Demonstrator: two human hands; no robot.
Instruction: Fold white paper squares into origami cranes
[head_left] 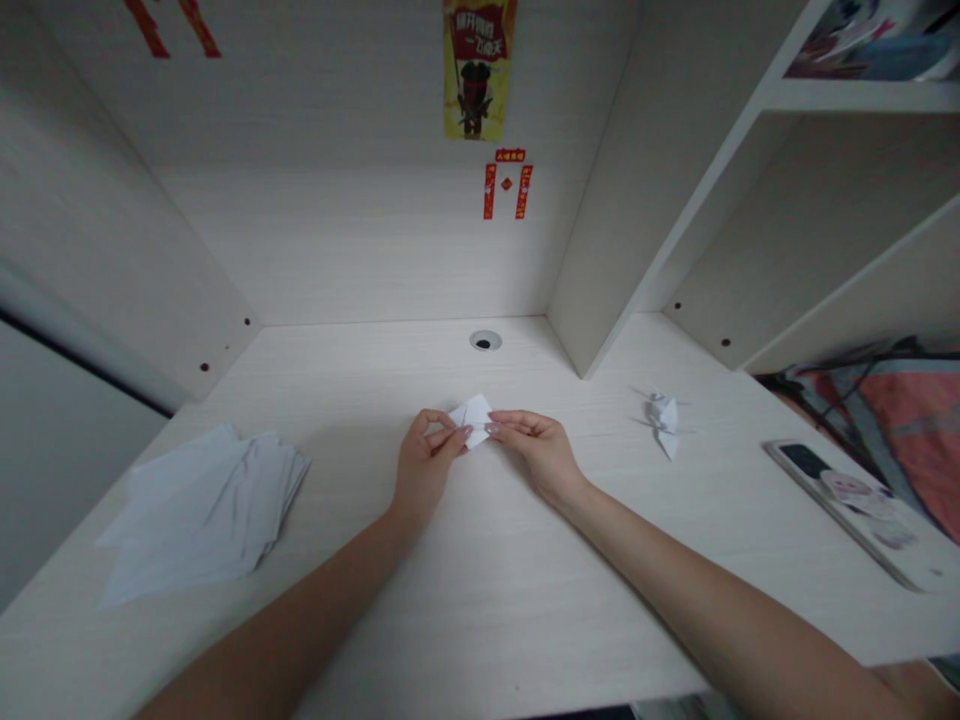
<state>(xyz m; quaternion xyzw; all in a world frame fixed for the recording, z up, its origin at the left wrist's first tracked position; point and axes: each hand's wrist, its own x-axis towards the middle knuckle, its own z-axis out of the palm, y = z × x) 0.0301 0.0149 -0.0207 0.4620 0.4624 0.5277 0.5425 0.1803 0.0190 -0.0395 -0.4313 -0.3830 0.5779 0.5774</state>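
A small folded white paper piece (472,415) is pinched between both hands over the middle of the pale wooden desk (480,560). My left hand (426,458) grips its left side with thumb and fingers. My right hand (534,448) holds its right side with fingertips touching the fold. A finished white paper crane (663,420) stands on the desk to the right, apart from my hands.
A loose stack of white paper sheets (202,510) lies at the left. A phone (862,510) rests near the right edge. A cable hole (485,341) sits at the back. A shelf divider (600,330) rises at right-centre, with colourful fabric (892,410) beyond.
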